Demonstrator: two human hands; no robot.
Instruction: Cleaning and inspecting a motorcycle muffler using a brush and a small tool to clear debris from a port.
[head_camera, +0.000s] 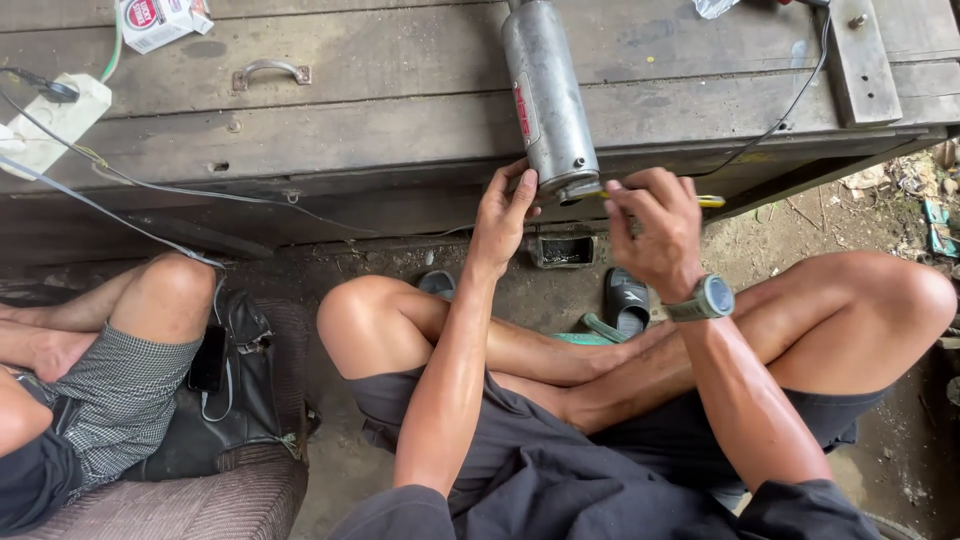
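We see the left hand (503, 215) steadying a grey metal cylinder (548, 95) on the wooden surface (380, 110) — the right hand's (655, 225) grip closed around a yellow-handled tool (708, 201).

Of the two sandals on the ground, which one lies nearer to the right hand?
The dark slide sandal with the wide strap, right below the right hand. The other sandal is mostly hidden behind the knee, below the left hand.

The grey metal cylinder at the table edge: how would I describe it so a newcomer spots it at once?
Start at the weathered wooden table across the top. A dull grey metal cylinder lies on it, its lower end overhanging the front edge, where the left hand steadies it. It is the only large round metal body there, with a red label strip down its side.
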